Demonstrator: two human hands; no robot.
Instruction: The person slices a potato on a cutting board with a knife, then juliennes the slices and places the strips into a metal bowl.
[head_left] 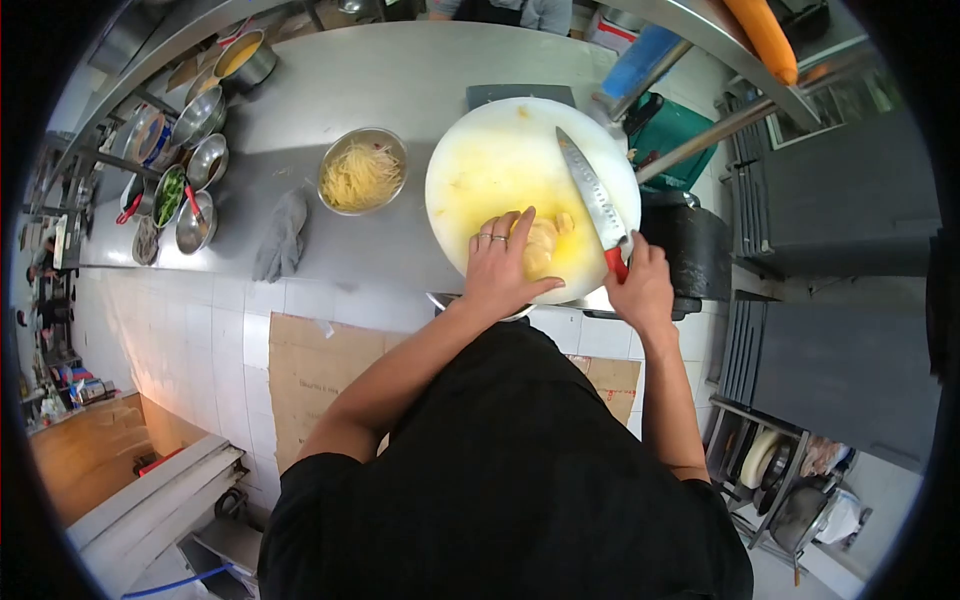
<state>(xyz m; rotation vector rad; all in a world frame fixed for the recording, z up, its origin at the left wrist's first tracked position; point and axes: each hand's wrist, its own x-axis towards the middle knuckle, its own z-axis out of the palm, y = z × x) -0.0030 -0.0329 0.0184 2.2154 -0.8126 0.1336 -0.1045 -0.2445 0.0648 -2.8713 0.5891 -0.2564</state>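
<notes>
A round white cutting board (480, 165), stained yellow, lies at the edge of the steel counter. My left hand (497, 262) rests on its lower part with thumb and index finger spread around pale yellow, peeled pieces (541, 250) that look like ginger or potato. A smaller pale piece (566, 223) lies beside them. On the right, my right hand (641, 283) is closed around the red handle of a kitchen knife (594, 190). The dimpled blade slants up and left over the board. Left of the board stands a metal bowl (362, 171) of thin yellow shreds.
A grey cloth (281, 236) lies on the counter (300, 80). Several metal bowls and pots, one with greens (170, 196), line its left end. A black bin (686, 250) is right of the board. An orange carrot-like object (763, 38) hangs above. Another person (505, 12) is opposite.
</notes>
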